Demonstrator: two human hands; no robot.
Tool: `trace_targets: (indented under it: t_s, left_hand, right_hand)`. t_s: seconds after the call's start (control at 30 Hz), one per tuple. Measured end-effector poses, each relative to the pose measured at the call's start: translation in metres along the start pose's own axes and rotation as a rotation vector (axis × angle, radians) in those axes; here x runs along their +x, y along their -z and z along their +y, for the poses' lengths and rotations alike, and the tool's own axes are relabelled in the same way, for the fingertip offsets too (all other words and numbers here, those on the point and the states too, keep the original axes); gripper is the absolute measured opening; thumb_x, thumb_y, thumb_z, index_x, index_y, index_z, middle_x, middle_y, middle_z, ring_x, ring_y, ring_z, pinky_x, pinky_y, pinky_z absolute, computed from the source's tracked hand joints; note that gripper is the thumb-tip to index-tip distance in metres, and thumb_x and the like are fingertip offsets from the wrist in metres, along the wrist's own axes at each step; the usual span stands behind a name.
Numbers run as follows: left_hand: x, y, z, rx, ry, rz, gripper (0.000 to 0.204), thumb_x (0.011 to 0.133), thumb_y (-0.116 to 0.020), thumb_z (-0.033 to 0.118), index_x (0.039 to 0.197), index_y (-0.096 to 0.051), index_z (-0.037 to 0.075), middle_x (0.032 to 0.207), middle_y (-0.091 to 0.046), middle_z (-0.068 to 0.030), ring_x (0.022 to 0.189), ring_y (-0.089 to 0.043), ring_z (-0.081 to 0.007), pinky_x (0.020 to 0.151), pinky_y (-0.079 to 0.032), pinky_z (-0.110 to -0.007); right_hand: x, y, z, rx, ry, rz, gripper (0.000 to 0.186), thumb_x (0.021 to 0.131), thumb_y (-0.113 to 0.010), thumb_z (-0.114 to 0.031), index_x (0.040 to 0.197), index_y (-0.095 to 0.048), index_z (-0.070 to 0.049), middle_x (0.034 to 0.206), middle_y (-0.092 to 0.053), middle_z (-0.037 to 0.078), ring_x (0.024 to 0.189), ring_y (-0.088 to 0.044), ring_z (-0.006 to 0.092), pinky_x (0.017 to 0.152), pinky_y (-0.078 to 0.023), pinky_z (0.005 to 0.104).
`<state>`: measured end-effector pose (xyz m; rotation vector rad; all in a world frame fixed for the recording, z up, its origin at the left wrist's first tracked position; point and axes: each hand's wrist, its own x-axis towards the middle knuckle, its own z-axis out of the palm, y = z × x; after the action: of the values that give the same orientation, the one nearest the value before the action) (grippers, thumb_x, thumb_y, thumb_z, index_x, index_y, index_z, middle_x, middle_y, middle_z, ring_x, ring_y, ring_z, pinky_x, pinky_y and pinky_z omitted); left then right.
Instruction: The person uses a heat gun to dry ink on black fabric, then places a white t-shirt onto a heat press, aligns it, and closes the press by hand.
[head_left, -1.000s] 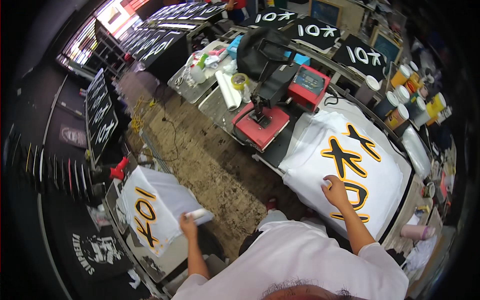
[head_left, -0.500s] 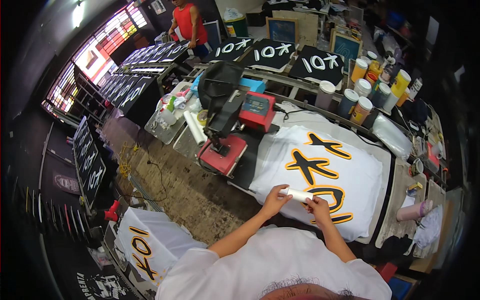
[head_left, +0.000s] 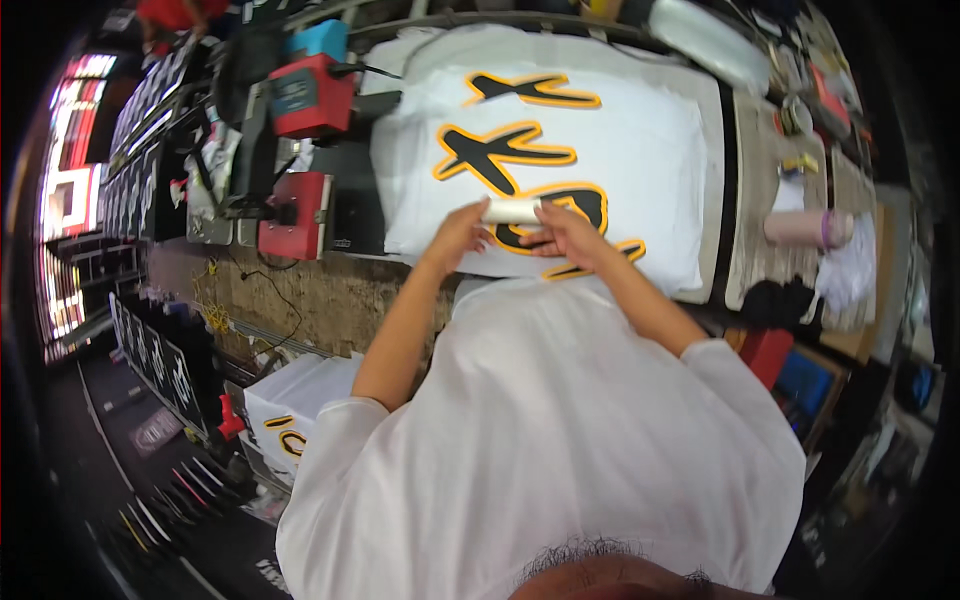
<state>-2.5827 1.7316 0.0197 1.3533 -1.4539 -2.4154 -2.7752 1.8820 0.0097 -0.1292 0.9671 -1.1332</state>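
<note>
Both my hands hold a short white roll (head_left: 512,211), one at each end, level above the printed cloth. My left hand (head_left: 462,236) grips its left end between thumb and fingers. At the right end, my right hand (head_left: 566,236) does the same. Beneath them lies a white shirt (head_left: 650,190), or a stack of them, spread flat with large black letters edged in orange. My hands and the roll cover part of the lower lettering. Whether the roll is paper or tape, I cannot tell.
Left of the shirt stands a red and black heat press (head_left: 292,215). A pink cylinder (head_left: 800,229) and a black cloth (head_left: 778,301) lie on boards at the right. Another printed white cloth (head_left: 300,395) hangs at the lower left. A person in red (head_left: 180,12) shows at the far left.
The view has tilted down and turned, so the table sits higher and further left in the picture. Both hands still hold the white roll over the shirt.
</note>
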Motion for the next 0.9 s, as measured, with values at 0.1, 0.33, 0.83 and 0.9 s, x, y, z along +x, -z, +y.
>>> trace_targets:
  t_s: [0.1,0.33,0.83,0.9]
  left_hand:
    - [0.04,0.018,0.019,-0.031,0.105,-0.083,0.075,0.094,-0.035,0.073,0.121,-0.059,0.008,0.105,-0.068,-0.0023,0.065,-0.062,-0.0097,0.051,-0.042,-0.022]
    - [0.142,0.043,0.109,-0.028,0.079,-0.116,0.095,0.089,-0.028,0.081,0.131,-0.055,0.0,0.11,-0.067,-0.0045,0.068,-0.061,-0.0117,0.057,-0.045,-0.024]
    - [0.03,0.115,0.054,-0.15,0.332,-0.055,0.105,0.087,-0.016,0.084,0.126,-0.056,-0.005,0.097,-0.071,-0.01,0.059,-0.059,-0.0143,0.055,-0.047,-0.025]
    - [0.063,0.121,0.077,-0.139,0.222,0.06,0.106,0.086,-0.015,0.085,0.12,-0.059,-0.005,0.09,-0.071,-0.0081,0.06,-0.064,-0.0146,0.056,-0.048,-0.023]
  right_hand:
    - [0.021,0.017,-0.025,0.041,-0.003,-0.031,0.06,0.096,-0.059,-0.049,0.132,-0.05,-0.002,0.124,-0.06,0.011,0.095,-0.07,0.025,0.077,-0.058,0.0323]
    - [0.092,0.024,-0.126,-0.147,0.143,0.067,0.066,0.098,-0.048,-0.057,0.138,-0.048,-0.004,0.135,-0.058,0.01,0.1,-0.068,0.023,0.079,-0.054,0.0282]
    - [0.106,-0.042,-0.06,0.032,-0.336,-0.259,0.085,0.093,-0.043,-0.071,0.138,-0.044,0.002,0.134,-0.056,0.011,0.1,-0.067,0.0262,0.062,-0.051,0.0266]
    - [0.144,-0.05,-0.087,-0.03,-0.236,-0.14,0.082,0.094,-0.041,-0.071,0.133,-0.049,0.0,0.13,-0.059,0.011,0.096,-0.067,0.0219,0.061,-0.049,0.0242]
